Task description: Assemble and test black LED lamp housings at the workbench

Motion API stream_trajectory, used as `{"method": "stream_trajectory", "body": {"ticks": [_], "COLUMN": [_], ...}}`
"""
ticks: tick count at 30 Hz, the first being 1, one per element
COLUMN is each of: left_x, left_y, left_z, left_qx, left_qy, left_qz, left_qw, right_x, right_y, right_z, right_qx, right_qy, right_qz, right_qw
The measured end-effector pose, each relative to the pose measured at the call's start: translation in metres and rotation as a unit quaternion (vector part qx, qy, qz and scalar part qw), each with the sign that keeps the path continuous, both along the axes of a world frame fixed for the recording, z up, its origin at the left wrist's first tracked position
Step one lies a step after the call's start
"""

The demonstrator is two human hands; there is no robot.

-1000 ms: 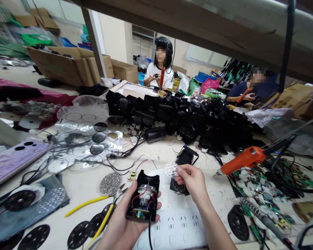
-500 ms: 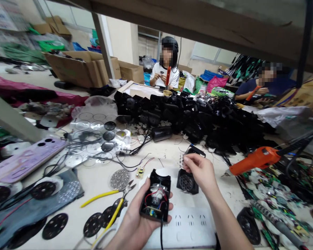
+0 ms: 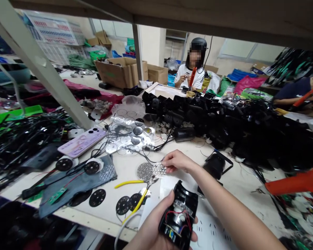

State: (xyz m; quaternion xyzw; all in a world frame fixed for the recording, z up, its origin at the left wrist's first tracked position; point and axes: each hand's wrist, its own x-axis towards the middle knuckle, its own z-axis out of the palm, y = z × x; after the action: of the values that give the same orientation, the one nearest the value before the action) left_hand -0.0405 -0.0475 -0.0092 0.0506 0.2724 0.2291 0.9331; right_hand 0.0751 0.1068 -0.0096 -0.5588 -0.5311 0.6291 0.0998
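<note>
My left hand (image 3: 153,222) is wrapped round an open black plastic housing (image 3: 181,211) with red wires, a clear part and a small circuit board inside. Pinched in the fingers of my right hand (image 3: 178,161) is a clear, perforated honeycomb-like piece (image 3: 159,169). It overlaps the right edge of a round heap of small metal screws (image 3: 144,171) on the table. Just below lie yellow-handled cutting pliers (image 3: 144,198), jaws towards my right hand. My right forearm partly hides a black part behind it.
A white power strip (image 3: 211,229) lies beneath my hands. Black discs (image 3: 97,197) and a purple phone (image 3: 82,141) are to the left. An orange electric screwdriver (image 3: 294,182) hangs at right. Black housings (image 3: 224,121) are piled behind; a co-worker (image 3: 190,74) sits beyond.
My right hand has moved left and down to the screws, still pinching the perforated piece. My left hand and the housing have shifted slightly right and tilted; the camera has turned left.
</note>
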Motion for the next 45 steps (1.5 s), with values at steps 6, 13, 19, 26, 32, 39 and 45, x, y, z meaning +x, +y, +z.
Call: {"method": "stream_trajectory", "body": {"ticks": [6,13,19,26,32,39,45], "left_x": [0.003,0.005,0.006,0.009,0.007,0.009,0.025], "left_y": [-0.005,-0.003,-0.004,-0.003,-0.003,-0.003,-0.002], "left_z": [-0.002,0.01,0.007,0.005,-0.001,-0.024,-0.054], "left_qx": [0.003,0.012,0.008,0.007,0.004,0.015,0.006], "left_qy": [-0.02,-0.022,-0.023,-0.032,-0.039,-0.041,-0.041], "left_qz": [0.053,0.037,0.046,0.025,0.025,0.036,0.088], "left_qw": [0.998,0.999,0.999,0.999,0.999,0.998,0.995], "right_x": [-0.008,-0.016,-0.008,-0.002,0.001,-0.045,-0.172], "right_y": [-0.016,-0.03,-0.029,-0.024,-0.025,0.02,0.006], "right_z": [-0.01,-0.024,-0.031,-0.034,-0.018,0.028,0.005], "right_qx": [-0.025,-0.05,-0.054,-0.004,-0.005,0.015,-0.007], "right_qy": [0.048,0.082,0.086,0.067,0.068,0.071,0.064], "right_qz": [0.033,0.017,0.047,0.033,0.039,0.071,0.146], "right_qw": [0.998,0.995,0.994,0.997,0.997,0.995,0.987]}}
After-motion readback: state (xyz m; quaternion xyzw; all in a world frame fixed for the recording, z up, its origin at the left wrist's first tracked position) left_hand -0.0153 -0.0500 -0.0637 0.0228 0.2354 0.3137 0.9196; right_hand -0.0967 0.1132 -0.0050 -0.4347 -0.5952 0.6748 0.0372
